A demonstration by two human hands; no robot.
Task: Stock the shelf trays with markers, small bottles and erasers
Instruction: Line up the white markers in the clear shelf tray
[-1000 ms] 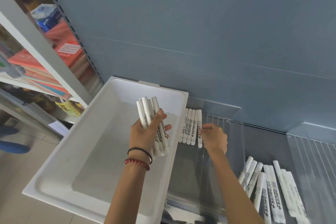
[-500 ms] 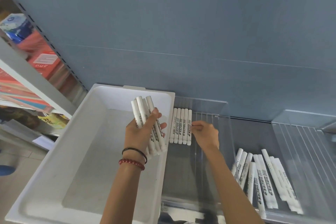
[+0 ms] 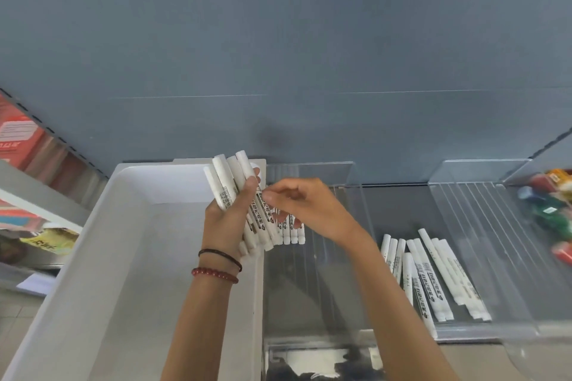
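Grey wall [image 3: 278, 40], one white bin [image 3: 102, 260], two hands [image 3: 227, 219] [image 3: 312, 210] on markers [image 3: 228, 179]

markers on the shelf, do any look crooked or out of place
Yes: the loose markers on the right lie fanned and overlapping at different angles, unlike the neat parallel row beside the white bin.

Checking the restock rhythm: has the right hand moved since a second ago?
Yes. The right hand has gone left, from the right end of the marker row to the bundle in the left hand.
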